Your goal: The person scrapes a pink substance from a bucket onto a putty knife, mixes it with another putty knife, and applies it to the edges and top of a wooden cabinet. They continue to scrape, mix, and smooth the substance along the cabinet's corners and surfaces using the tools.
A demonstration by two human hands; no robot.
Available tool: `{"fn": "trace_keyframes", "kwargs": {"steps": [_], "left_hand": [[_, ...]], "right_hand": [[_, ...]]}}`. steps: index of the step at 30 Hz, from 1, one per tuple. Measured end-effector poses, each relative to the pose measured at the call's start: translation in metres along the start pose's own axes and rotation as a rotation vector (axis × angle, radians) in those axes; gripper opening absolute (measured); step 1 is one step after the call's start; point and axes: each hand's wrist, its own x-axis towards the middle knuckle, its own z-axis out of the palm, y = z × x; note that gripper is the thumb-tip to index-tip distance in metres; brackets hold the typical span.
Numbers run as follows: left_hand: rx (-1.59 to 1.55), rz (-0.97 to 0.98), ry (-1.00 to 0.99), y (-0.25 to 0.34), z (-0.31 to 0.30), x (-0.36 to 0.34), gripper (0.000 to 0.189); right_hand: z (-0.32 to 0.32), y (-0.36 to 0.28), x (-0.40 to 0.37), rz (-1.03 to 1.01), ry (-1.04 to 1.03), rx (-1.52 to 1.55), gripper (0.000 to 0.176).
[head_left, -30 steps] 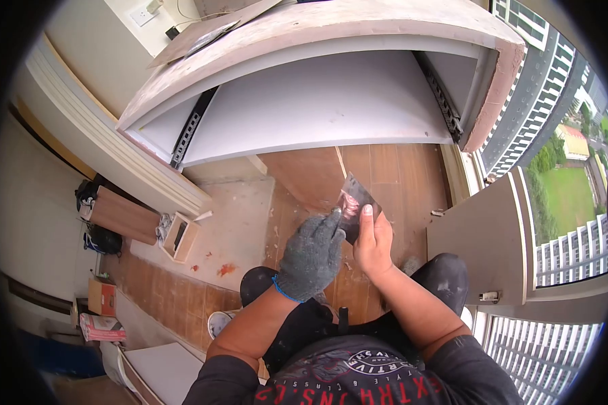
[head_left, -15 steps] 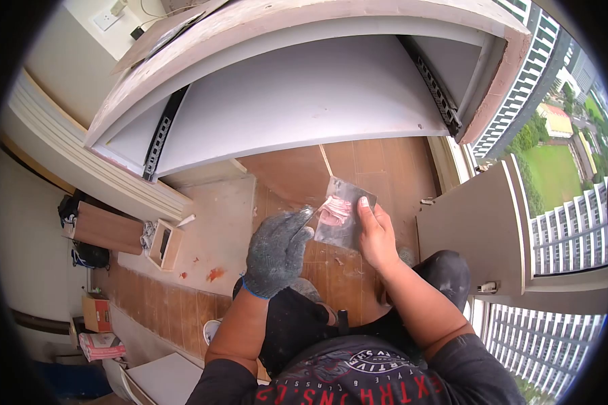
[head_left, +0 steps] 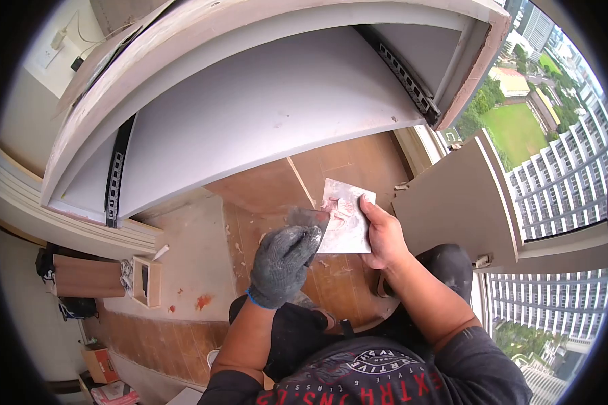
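Observation:
My left hand (head_left: 282,266), in a dark grey knitted glove, is closed on a thin dark putty knife (head_left: 305,217). The blade's edge comes up to the left side of a flat rectangular metal plate (head_left: 348,244). A smear of pale pink putty (head_left: 342,212) lies on the plate's upper face. Bare and gripping the plate by its right edge, my right hand (head_left: 385,236) has its thumb on top and its fingers underneath.
Ahead stands an open cabinet frame (head_left: 263,115) with a black drawer runner (head_left: 118,172) at the left and another runner (head_left: 405,71) at the right. A cabinet door (head_left: 456,209) hangs open beside the window. At the left a small wooden box (head_left: 146,282) sits on the floor.
The plate has tilted so its face looks paler, and the putty is spread differently. The putty knife's blade now shows clearly beside it. The head view has shifted, moving the cabinet leftward.

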Motion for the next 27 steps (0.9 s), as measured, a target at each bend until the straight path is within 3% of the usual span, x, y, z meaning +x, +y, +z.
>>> {"fn": "trace_keyframes", "kwargs": {"steps": [3, 4, 7, 10, 13, 14, 16, 19, 22, 23, 26, 27], "left_hand": [[0.093, 0.014, -0.110, -0.012, -0.011, -0.008, 0.049], [0.068, -0.053, -0.058, -0.009, -0.011, -0.011, 0.050], [0.022, -0.179, 0.083, 0.010, -0.016, -0.005, 0.045], [0.006, -0.187, 0.100, 0.052, -0.021, 0.009, 0.032], [0.018, -0.109, -0.020, 0.076, -0.016, 0.015, 0.032], [0.082, -0.134, 0.029, 0.075, -0.016, 0.015, 0.032], [0.166, -0.166, 0.111, 0.070, -0.011, 0.012, 0.031], [0.116, -0.141, 0.009, 0.083, 0.002, 0.015, 0.034], [0.168, -0.192, 0.119, 0.084, -0.001, 0.021, 0.031], [0.194, -0.185, 0.008, 0.077, 0.002, 0.022, 0.031], [0.027, -0.174, 0.007, 0.092, -0.013, 0.040, 0.029], [0.125, -0.080, 0.077, 0.084, -0.016, 0.035, 0.027]], "right_hand": [[0.008, -0.005, -0.014, -0.097, -0.010, -0.017, 0.043], [0.011, -0.006, -0.018, -0.138, -0.019, -0.026, 0.042], [0.018, -0.006, -0.029, -0.628, -0.007, -0.609, 0.039], [0.018, 0.005, -0.039, -0.833, 0.037, -0.902, 0.039], [0.029, 0.012, -0.040, -0.793, -0.079, -0.815, 0.040], [0.030, 0.007, -0.040, -0.811, -0.079, -0.806, 0.040], [0.022, 0.002, -0.044, -0.850, 0.057, -1.086, 0.039], [0.013, 0.002, -0.037, -0.817, 0.059, -0.991, 0.041], [0.011, -0.014, -0.039, -0.790, 0.000, -0.956, 0.044], [0.011, -0.015, -0.041, -0.781, -0.011, -0.966, 0.045], [0.000, -0.023, -0.036, -0.633, -0.001, -0.849, 0.047], [-0.002, -0.025, -0.031, -0.610, -0.029, -0.736, 0.048]]}}
